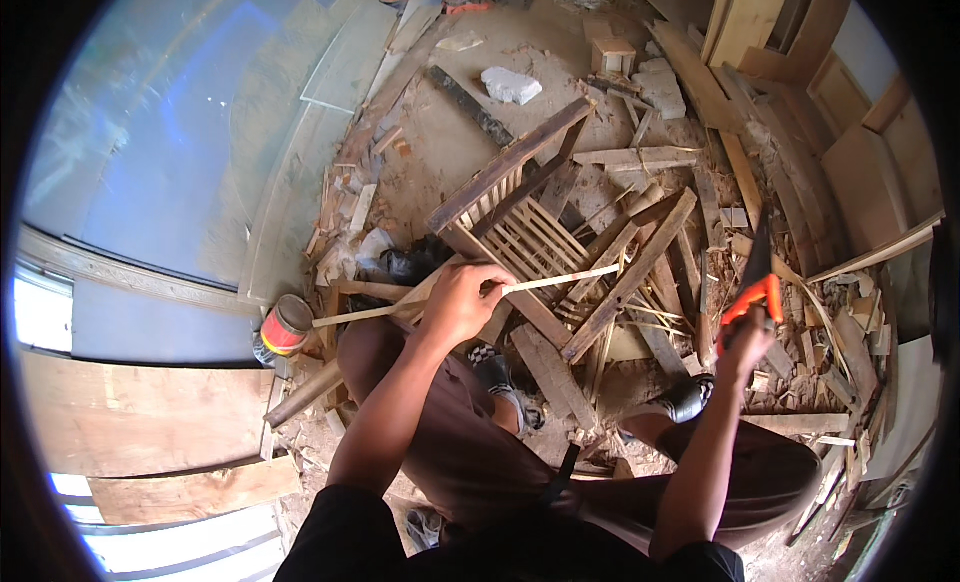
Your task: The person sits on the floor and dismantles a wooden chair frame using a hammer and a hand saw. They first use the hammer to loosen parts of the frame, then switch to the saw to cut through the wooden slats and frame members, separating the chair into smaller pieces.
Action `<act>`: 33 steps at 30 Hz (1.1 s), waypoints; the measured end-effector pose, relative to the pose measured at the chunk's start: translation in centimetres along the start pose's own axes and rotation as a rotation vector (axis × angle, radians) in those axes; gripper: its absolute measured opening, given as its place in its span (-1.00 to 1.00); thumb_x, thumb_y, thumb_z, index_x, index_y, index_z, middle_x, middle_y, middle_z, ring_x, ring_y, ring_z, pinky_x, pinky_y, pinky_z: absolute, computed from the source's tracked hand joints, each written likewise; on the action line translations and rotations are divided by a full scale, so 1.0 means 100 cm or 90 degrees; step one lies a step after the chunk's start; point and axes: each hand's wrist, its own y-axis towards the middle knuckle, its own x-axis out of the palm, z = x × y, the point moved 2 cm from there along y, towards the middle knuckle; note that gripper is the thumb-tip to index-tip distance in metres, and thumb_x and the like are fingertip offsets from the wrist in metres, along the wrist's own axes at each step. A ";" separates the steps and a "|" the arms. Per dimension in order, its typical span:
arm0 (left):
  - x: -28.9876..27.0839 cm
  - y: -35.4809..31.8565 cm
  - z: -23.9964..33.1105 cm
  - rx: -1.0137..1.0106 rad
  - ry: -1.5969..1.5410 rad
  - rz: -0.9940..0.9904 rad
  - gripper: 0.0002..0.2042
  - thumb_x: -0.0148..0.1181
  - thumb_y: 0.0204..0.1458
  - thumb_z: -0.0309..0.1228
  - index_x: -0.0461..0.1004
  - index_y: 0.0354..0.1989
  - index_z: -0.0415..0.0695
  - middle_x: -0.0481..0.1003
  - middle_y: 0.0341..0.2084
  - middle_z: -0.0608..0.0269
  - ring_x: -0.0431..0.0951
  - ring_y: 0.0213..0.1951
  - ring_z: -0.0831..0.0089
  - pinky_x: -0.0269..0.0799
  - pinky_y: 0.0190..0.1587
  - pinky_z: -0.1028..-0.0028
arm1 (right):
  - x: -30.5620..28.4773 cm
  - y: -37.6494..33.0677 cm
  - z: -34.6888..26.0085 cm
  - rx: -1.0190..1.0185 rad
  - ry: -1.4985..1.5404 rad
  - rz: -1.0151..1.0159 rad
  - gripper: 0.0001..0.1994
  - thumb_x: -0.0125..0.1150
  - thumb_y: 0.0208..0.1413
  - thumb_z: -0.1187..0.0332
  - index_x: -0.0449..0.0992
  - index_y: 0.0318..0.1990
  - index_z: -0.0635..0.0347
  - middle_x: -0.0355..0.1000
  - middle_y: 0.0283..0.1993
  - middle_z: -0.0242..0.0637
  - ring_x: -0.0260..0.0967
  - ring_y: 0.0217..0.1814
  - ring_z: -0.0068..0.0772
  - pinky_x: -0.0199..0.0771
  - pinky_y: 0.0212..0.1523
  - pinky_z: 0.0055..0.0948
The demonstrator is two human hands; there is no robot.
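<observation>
A thin, pale wooden strip (565, 279) runs crosswise above my knee, its left end near a red tin. My left hand (468, 300) is closed round the strip near its middle. To the right, my right hand (748, 344) grips the orange handle of a handsaw (757, 264), its dark blade pointing away from me and apart from the strip. In front of my hands lies a slatted wooden frame (520, 222) of dark bars and pale slats, tilted among loose timber. A thick wooden beam (632, 275) rests at an angle beside the strip's right end.
A red tin can (287, 325) stands at the left. White rubble (511, 85) lies on the dirt floor farther off. Planks (140, 412) sit at lower left, and a large blue-grey panel (170, 132) fills the upper left. Offcuts and splinters surround my feet.
</observation>
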 end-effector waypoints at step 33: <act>0.037 -0.027 -0.007 0.085 0.029 0.230 -0.88 0.41 0.04 -0.53 0.71 -0.24 -0.13 0.60 -0.29 0.25 0.65 -0.23 0.13 0.54 -0.13 0.20 | 0.006 -0.290 -0.030 -0.196 -0.214 -0.592 -0.72 0.39 0.18 0.37 0.46 -0.51 0.23 0.30 -0.66 -0.32 0.28 -0.71 -0.34 0.24 -0.61 -0.38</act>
